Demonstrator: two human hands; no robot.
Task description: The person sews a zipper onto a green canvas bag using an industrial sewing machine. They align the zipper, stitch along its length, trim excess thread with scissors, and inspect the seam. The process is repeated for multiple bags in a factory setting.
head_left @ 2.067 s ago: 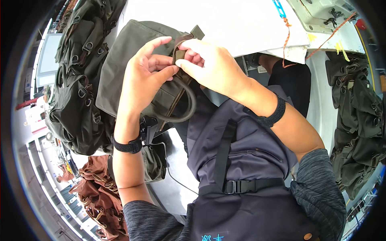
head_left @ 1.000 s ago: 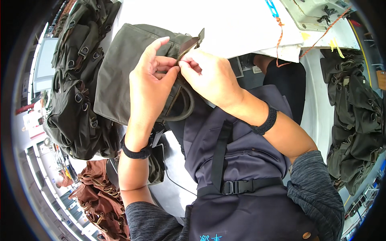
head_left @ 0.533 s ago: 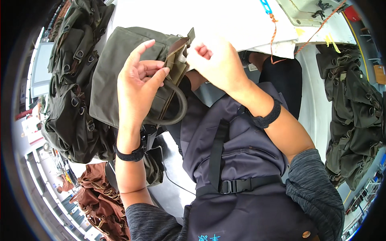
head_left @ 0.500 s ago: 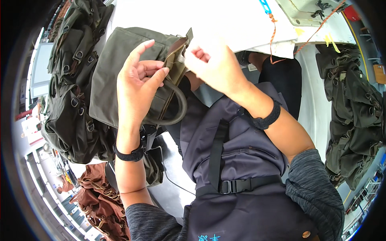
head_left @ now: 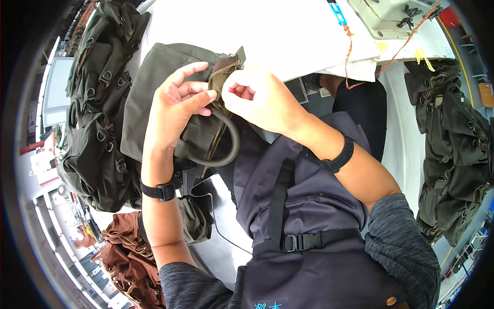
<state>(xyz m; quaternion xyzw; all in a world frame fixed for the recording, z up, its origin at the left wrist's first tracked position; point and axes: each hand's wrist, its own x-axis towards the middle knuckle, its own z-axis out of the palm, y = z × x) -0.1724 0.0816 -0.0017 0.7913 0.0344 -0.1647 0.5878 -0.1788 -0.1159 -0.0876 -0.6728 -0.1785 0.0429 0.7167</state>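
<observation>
I see the green bag (head_left: 143,95) at ten o'clock. My left hand (head_left: 177,100) pinches its zip edge (head_left: 220,70), other fingers loose. My right hand (head_left: 262,100) curls just beside; I can't tell if it holds anything.

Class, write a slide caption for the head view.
Left hand and right hand at the open zipper of an olive bag, more bags piled alongside.
</observation>
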